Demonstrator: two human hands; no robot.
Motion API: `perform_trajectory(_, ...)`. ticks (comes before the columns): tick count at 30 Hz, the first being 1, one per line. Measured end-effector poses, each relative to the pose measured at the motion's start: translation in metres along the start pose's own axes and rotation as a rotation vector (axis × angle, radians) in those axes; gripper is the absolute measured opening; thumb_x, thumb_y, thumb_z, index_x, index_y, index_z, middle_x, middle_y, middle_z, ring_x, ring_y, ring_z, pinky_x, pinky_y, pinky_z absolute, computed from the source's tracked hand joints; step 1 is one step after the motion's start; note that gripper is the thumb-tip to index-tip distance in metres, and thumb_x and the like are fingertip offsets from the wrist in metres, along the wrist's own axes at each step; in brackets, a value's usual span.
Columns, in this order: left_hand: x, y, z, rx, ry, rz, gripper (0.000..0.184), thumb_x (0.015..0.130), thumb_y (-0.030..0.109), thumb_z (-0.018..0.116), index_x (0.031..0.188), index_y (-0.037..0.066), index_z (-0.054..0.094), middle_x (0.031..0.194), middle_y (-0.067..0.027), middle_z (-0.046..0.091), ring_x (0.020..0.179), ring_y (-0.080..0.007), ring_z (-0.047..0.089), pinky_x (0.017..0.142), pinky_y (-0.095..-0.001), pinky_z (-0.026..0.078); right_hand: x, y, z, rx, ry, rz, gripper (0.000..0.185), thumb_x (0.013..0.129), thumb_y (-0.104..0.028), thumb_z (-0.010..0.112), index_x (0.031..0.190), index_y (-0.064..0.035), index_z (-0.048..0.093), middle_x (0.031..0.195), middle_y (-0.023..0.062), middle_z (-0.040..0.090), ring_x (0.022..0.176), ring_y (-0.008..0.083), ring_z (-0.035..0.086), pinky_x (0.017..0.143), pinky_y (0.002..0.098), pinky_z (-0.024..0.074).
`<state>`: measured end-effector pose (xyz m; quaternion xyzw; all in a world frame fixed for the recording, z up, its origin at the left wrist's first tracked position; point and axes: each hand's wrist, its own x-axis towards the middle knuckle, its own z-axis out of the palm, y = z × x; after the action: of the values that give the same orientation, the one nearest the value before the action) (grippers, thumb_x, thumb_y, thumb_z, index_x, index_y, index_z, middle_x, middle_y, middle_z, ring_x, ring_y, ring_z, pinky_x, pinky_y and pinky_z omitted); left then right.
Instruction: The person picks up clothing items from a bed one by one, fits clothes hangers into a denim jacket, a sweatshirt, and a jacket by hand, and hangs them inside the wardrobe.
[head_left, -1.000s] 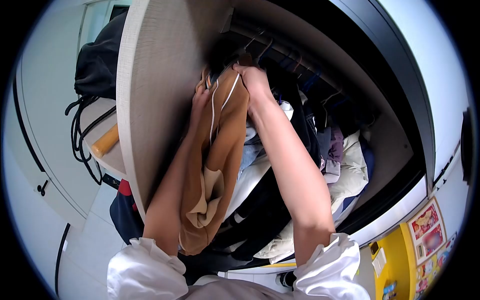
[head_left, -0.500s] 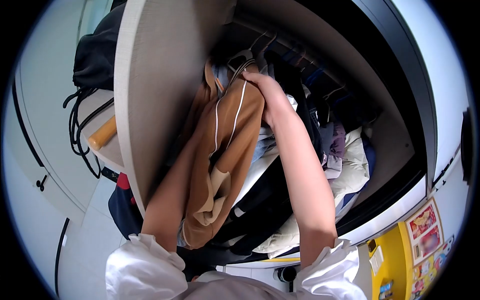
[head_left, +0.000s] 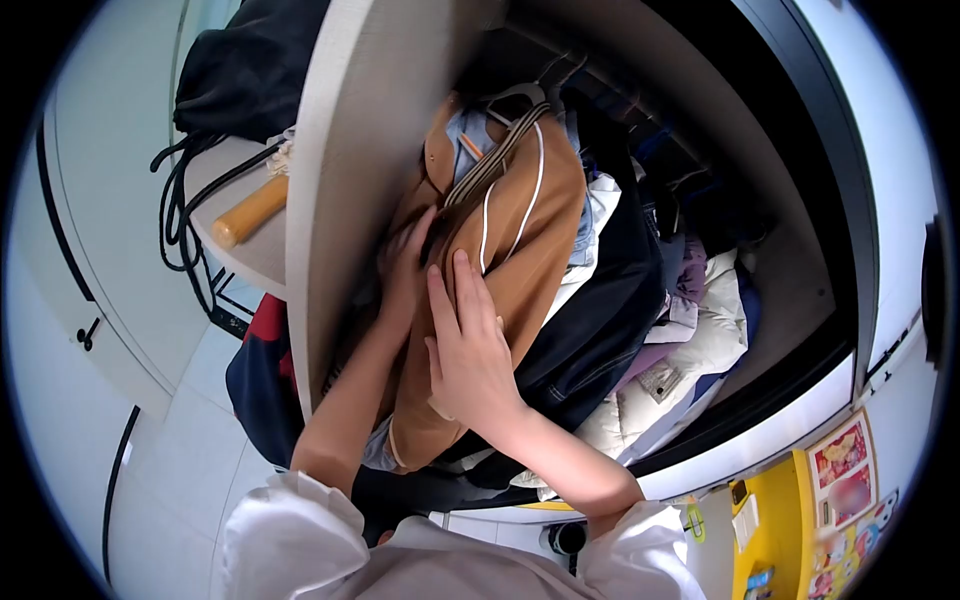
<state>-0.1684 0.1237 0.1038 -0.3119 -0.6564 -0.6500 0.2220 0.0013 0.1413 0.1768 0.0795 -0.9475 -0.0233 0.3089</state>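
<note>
A brown jacket [head_left: 535,255] with white piping and a striped collar hangs on a light hanger [head_left: 520,92] inside the wardrobe, at its left end. Pale blue cloth [head_left: 468,130] shows within its neck. My left hand [head_left: 405,262], partly in shadow, is at the jacket's front edge on the side by the wardrobe panel, its fingers closed on the cloth. Against the jacket's front lies my right hand [head_left: 470,345], index and middle fingers stretched upward and spread, thumb bent to the left. The jacket's lower part is partly behind my forearms.
Dark garments [head_left: 610,300] and a cream puffer jacket [head_left: 690,370] fill the wardrobe to the right. The wardrobe's side panel [head_left: 345,150] stands close on the left. Beyond it, a shelf [head_left: 265,255] holds a black bag [head_left: 245,85] and a wooden handle [head_left: 250,212].
My right hand has left the collar and come down onto the jacket's front. The jacket has turned, showing more of its neck opening and striped collar. My view has shifted slightly left.
</note>
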Motion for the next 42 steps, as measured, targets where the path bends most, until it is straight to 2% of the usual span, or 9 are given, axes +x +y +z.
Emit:
perform_trajectory(3,-0.057,-0.004,-0.016,-0.063,0.102,-0.178,0.05,0.088,0.019,0.053,0.133,0.004,0.04,0.133,-0.0192,0.044,0.124,-0.0346,0.041,0.104,-0.0421,0.03,0.001,-0.007,0.007,-0.1,-0.031,-0.038,0.064,0.077,-0.003,0.055,0.137,0.0021,0.033,0.142,0.0267,0.024,0.127,0.0408,0.034,0.103,0.0442,0.0321)
perform_trajectory(8,-0.132,-0.023,-0.035,0.178,0.162,-0.293,0.052,0.087,0.023,0.055,0.132,0.002,0.041,0.134,-0.0222,0.042,0.124,-0.0363,0.04,0.104,-0.0413,0.031,0.002,-0.02,0.022,0.342,0.042,-0.005,0.051,0.078,-0.004,0.056,0.126,0.0036,0.04,0.139,0.0261,0.027,0.126,0.0428,0.034,0.102,0.0439,0.0343)
perform_trajectory(12,-0.139,-0.065,-0.018,-0.127,-0.089,-0.352,0.052,0.089,0.025,0.053,0.134,0.002,0.039,0.135,-0.0214,0.041,0.125,-0.0349,0.04,0.104,-0.0392,0.031,-0.017,-0.03,0.036,0.548,0.026,0.029,0.036,0.077,-0.005,0.055,0.111,0.0033,0.047,0.133,0.0243,0.036,0.123,0.0422,0.037,0.103,0.0428,0.0337)
perform_trajectory(16,-0.12,-0.108,0.006,-0.452,-0.232,-0.434,0.052,0.09,0.025,0.05,0.135,0.002,0.037,0.136,-0.0209,0.041,0.126,-0.0336,0.039,0.105,-0.0377,0.03,-0.034,-0.021,0.039,0.008,-0.163,-0.141,0.036,0.073,-0.007,0.053,0.108,0.004,0.053,0.128,0.024,0.042,0.127,0.0377,0.033,0.107,0.0415,0.0295)
perform_trajectory(24,-0.106,-0.169,0.047,-0.634,-0.361,-0.478,0.051,0.094,0.026,0.046,0.138,0.003,0.034,0.138,-0.0198,0.04,0.127,-0.0308,0.039,0.105,-0.0348,0.029,-0.018,0.009,0.087,-0.374,-0.306,-0.193,0.047,0.076,-0.01,0.052,0.123,-0.0012,0.051,0.136,0.0196,0.037,0.133,0.0376,0.025,0.11,0.0451,0.022)
perform_trajectory(29,-0.107,-0.071,-0.002,-0.706,-0.078,-0.655,0.047,0.094,0.021,0.045,0.137,0.003,0.037,0.138,-0.0189,0.04,0.127,-0.0291,0.039,0.105,-0.0351,0.029,0.001,0.033,0.146,-0.545,-0.26,-0.152,0.037,0.079,-0.015,0.052,0.115,-0.0068,0.059,0.134,0.0137,0.043,0.131,0.0342,0.028,0.107,0.0415,0.0247)
perform_trajectory(31,-0.123,-0.072,-0.008,-0.487,0.0,-0.521,0.048,0.093,0.019,0.048,0.137,0.004,0.036,0.137,-0.0187,0.04,0.126,-0.0302,0.039,0.105,-0.0357,0.029,0.012,0.024,0.14,-0.576,-0.388,-0.164,0.03,0.079,-0.014,0.052,0.106,-0.0083,0.064,0.13,0.0119,0.047,0.129,0.0323,0.031,0.104,0.0391,0.028)
perform_trajectory(38,-0.211,-0.028,-0.04,0.423,0.065,-0.303,0.062,0.084,0.019,0.059,0.138,0.005,0.032,0.128,-0.0222,0.044,0.118,-0.0387,0.042,0.103,-0.0406,0.03,0.014,0.037,0.123,0.048,-0.05,-0.121,0.013,0.076,-0.009,0.06,0.089,-0.0065,0.065,0.096,0.0069,0.059,0.104,0.0254,0.049,0.093,0.0353,0.0338)
perform_trajectory(42,-0.219,-0.003,-0.048,0.248,0.061,-0.383,0.06,0.075,0.011,0.065,0.13,0.007,0.041,0.112,-0.0193,0.048,0.107,-0.0405,0.045,0.095,-0.0475,0.034,0.008,0.034,0.107,0.197,0.126,-0.075,0.008,0.079,-0.007,0.059,0.086,-0.0043,0.06,0.089,0.009,0.06,0.092,0.027,0.054,0.085,0.0357,0.0392)
